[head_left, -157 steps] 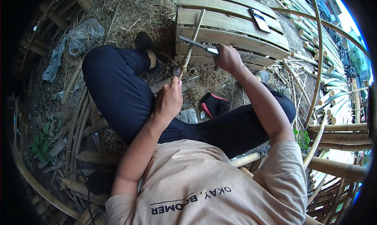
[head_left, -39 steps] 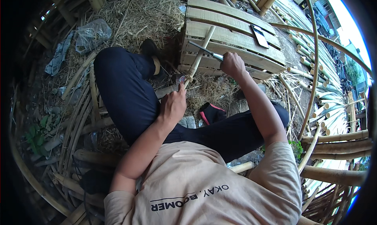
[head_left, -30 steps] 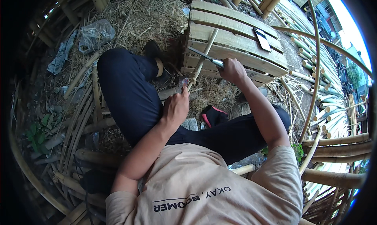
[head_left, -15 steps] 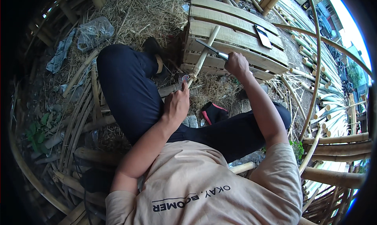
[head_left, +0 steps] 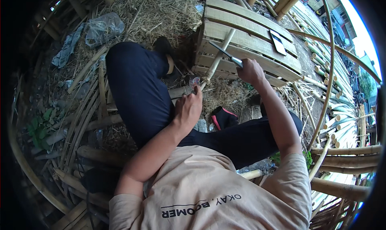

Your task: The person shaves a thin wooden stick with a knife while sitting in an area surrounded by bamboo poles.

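My left hand (head_left: 189, 108) is closed around the lower end of a pale bamboo stick (head_left: 218, 58), its index finger stretched along it. The stick slants away from me, with a knobbly joint just above that hand; its far end reaches the wooden slatted crate (head_left: 232, 21). In my right hand (head_left: 251, 72) is the handle of a knife (head_left: 222, 50) with a long, dark, narrow blade. The blade crosses the stick's upper part, pointing left and away; I cannot tell how deeply it bites, if at all.
A phone (head_left: 278, 43) lies on the crate's top. Between my legs sits a black and pink cloth item (head_left: 225, 118). Straw and a clear plastic bag (head_left: 105, 29) cover the ground at far left. Cut bamboo poles (head_left: 339, 119) are stacked right; a thin bent pole (head_left: 331, 65) rises nearby.
The view has shifted slightly, so the whole scene sits a little further right and lower. Against the stick, the knife has moved slightly nearer to me; both hands keep their holds.
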Demonstrator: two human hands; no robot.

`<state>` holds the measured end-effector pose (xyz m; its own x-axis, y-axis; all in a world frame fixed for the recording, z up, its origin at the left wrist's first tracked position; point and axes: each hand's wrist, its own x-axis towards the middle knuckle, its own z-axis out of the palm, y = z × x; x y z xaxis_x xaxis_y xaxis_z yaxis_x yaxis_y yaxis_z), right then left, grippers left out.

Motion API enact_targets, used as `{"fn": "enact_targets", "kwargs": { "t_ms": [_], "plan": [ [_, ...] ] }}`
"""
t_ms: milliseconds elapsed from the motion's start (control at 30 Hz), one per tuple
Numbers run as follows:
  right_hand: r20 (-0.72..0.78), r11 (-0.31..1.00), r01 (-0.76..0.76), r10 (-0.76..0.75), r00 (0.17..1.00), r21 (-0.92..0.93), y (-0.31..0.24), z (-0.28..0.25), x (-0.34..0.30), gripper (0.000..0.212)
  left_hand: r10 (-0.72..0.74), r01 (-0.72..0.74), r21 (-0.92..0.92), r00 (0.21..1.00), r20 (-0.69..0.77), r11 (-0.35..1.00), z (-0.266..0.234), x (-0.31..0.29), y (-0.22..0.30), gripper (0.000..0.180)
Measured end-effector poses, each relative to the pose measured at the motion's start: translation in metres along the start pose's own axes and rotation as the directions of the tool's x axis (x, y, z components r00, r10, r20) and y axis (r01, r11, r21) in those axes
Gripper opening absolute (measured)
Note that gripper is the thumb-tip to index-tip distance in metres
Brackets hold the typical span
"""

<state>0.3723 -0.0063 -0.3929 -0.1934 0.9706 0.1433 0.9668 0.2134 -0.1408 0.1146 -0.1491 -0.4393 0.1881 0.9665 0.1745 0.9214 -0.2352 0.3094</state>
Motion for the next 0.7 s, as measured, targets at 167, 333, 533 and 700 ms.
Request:
{"fn": "enact_targets", "kwargs": {
  "t_ms": [167,333,533,700],
  "plan": [
    [0.067,0.998,-0.032,0.035,0.997,-0.055,0.000,0.009,0.002,0.018,-0.030,0.033,-0.048,0.998,0.059,0.998,-0.004,-0.002,0.001,0.034],
    [0.004,0.985,-0.161,0.162,0.987,-0.063,0.006,0.012,0.010,0.021,-0.022,0.023,-0.042,0.999,0.024,0.999,-0.003,-0.002,-0.002,0.027],
    [0.019,0.998,-0.030,0.031,0.999,-0.053,0.001,0.003,0.003,0.022,-0.015,0.019,-0.084,0.999,0.050,0.996,-0.005,-0.002,-0.003,0.027],
    [0.010,0.989,-0.146,0.146,0.989,-0.010,0.012,0.009,0.008,0.021,-0.009,0.012,-0.124,1.000,0.023,0.992,-0.002,0.000,-0.001,0.023]
  ]
}}
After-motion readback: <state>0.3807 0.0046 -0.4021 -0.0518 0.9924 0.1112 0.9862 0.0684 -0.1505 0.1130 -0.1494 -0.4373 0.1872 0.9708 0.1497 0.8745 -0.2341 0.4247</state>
